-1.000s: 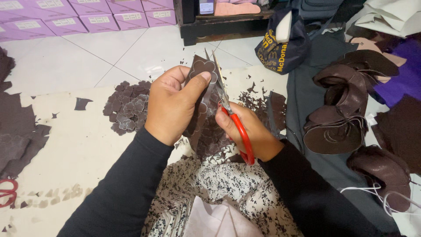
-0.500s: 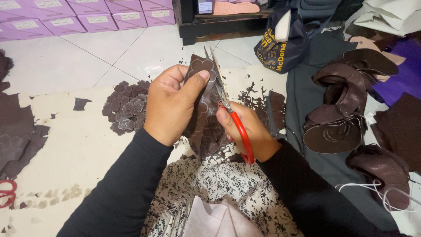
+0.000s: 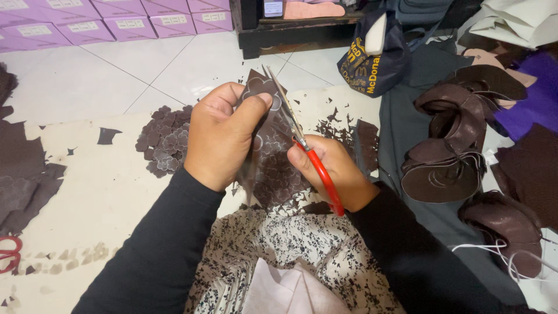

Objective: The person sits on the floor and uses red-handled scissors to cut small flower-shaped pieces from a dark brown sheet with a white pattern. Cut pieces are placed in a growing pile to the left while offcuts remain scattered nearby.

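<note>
My left hand (image 3: 221,136) pinches the top of a dark brown sheet (image 3: 273,168) marked with flower outlines, held upright over my lap. My right hand (image 3: 337,171) grips red-handled scissors (image 3: 308,160), whose blades (image 3: 282,99) point up and away along the sheet's right edge. A heap of cut brown flower shapes (image 3: 165,142) lies on the cream mat just left of my left hand. Small brown scraps are strewn over the patterned cloth (image 3: 302,250) on my lap.
Brown shoe uppers (image 3: 453,145) are stacked at the right on grey cloth. A dark bag (image 3: 372,58) stands behind. Purple boxes (image 3: 116,14) line the far wall on white tiles. Brown offcuts (image 3: 23,174) and another red scissor handle (image 3: 9,256) lie at the left edge.
Hands and scissors have shifted only slightly; the blades stay along the sheet's right edge, and nothing was let go.
</note>
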### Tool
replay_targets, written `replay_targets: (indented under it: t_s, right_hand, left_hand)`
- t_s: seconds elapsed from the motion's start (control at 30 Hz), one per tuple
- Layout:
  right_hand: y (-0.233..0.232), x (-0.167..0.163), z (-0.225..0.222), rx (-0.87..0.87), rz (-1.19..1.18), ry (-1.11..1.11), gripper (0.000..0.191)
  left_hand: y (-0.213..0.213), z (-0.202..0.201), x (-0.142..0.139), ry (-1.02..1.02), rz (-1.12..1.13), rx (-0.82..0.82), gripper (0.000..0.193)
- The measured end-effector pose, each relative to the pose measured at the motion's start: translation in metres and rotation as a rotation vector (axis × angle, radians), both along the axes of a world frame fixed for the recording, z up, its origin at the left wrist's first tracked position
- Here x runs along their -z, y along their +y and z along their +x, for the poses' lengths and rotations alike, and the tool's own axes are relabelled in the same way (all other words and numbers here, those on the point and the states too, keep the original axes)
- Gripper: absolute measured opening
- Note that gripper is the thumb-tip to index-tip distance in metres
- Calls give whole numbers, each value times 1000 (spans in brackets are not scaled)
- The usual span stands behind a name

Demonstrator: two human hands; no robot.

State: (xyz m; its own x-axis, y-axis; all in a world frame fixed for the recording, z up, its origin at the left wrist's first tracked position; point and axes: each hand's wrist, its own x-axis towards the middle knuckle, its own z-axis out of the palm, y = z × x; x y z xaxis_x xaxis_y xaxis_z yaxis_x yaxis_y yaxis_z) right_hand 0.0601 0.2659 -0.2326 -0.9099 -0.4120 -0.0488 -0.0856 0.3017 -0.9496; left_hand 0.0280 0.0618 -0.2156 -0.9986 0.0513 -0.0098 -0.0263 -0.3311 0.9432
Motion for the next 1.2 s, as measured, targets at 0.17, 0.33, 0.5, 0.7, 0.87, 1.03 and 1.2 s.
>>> replay_targets:
  t_s: [0.17,0.33,0.5,0.7,0.87,1.03,1.2]
  right_hand:
    - [2,-2,0,30,29,-120,41]
    - [6,4,-1,-53,-13,-30,44]
    - [9,4,-2,-38,29,-123,44]
    - [7,-1,-2,-36,52,-165,45]
    - [9,0,-2,-45,44,-158,42]
    - [10,6,-2,-76,26,-113,40]
    - [10,10,1,-38,6,-36,43]
  left_hand:
    - [-4,-1,0,56,0,-4,10]
    - [-8,-1,4,80,-35,20,10]
    - [-13,-1,3,56,-106,18,10]
    - [-16,-2,1,54,-77,54,9]
    - [-14,-3,3,42,-70,62,9]
    - [-7,0,6,-21,-24,115,7]
    - [-1,-2,8,-42,36,143,8]
